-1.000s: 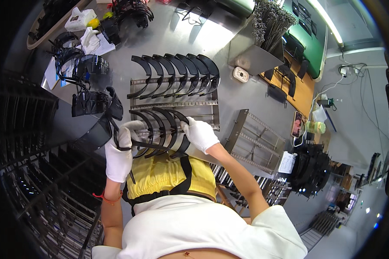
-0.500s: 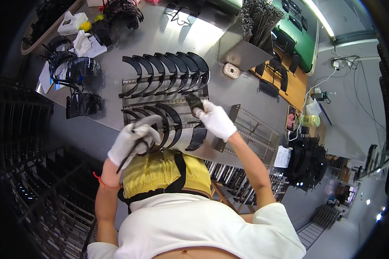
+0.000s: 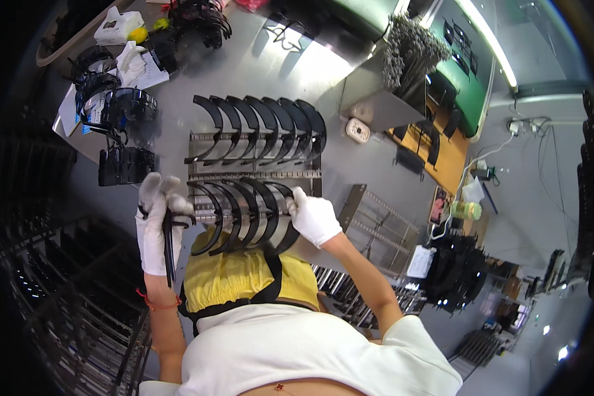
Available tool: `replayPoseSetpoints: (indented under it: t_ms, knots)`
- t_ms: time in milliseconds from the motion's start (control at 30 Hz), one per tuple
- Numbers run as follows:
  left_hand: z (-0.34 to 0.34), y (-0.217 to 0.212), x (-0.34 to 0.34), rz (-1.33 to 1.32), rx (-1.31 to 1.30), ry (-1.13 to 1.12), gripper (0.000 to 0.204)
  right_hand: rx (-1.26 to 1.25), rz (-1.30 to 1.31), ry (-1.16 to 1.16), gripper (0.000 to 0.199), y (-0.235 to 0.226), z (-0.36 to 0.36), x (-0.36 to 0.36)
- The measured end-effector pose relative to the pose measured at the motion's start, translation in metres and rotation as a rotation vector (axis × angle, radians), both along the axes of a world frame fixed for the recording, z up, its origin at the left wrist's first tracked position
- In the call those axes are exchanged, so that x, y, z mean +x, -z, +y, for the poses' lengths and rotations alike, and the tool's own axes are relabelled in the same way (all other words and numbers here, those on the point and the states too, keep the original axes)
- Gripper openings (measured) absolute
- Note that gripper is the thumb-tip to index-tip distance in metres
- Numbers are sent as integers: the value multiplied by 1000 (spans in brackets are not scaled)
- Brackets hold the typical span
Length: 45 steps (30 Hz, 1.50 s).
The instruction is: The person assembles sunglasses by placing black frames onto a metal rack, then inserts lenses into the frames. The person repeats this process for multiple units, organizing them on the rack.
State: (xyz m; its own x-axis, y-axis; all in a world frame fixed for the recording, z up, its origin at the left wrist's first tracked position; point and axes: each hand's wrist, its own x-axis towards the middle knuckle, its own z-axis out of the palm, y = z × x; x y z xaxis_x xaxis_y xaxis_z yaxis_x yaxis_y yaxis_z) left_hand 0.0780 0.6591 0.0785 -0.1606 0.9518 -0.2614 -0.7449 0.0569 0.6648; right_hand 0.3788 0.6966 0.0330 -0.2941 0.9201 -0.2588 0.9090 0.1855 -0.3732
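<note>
Between the thumb and fingers of the white-gloved right hand [image 3: 315,219], closed narrowly, the edge of a dark curved piece [image 3: 289,236] is gripped, at the right end of a near row. By the gloved left hand [image 3: 154,228], thin black strips [image 3: 169,247] are held, hanging down below its bent fingers; how tightly they are gripped cannot be told.

Just left of the right fingertips, more curved pieces [image 3: 253,214] are lined up side by side in a metal rack [image 3: 257,176]. Beyond these fingers, a far row [image 3: 270,125] is held upright in the same rack. To their right, a second rack [image 3: 381,224] is laid on the metal table [image 3: 336,158], and farther beyond, a small white case [image 3: 358,130] is set. Just beyond the left fingers, dark visors [image 3: 129,165] are placed near the table's edge.
</note>
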Motion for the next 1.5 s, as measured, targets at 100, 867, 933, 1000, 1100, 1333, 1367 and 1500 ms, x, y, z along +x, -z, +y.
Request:
replayPoseSetpoints:
  t_ms: [100,867,933,1000,1100,1333,1367,1500]
  knots:
    - [8,4,-3,-77,67,-37,28,44,88,44,17,20,-7,-1]
    - [65,-38,30,545,-241,44,61,198,837,512,32,-35,340,-18]
    - [96,-22,39,673,24,104,80,186,890,590,35,-88,245,-48]
    - [123,-18,58,1014,62,142,77,258,702,589,26,-117,158,-45]
    - [125,-23,77,1086,202,190,61,439,482,104,21,-143,61,-33]
    - [67,-26,102,1214,322,248,27,-753,1581,688,68,-104,15,41]
    - [60,-7,112,1324,425,298,26,-641,1345,554,58,-70,10,47]
    - [38,-15,106,1157,295,641,26,245,535,-144,28,-110,-6,43]
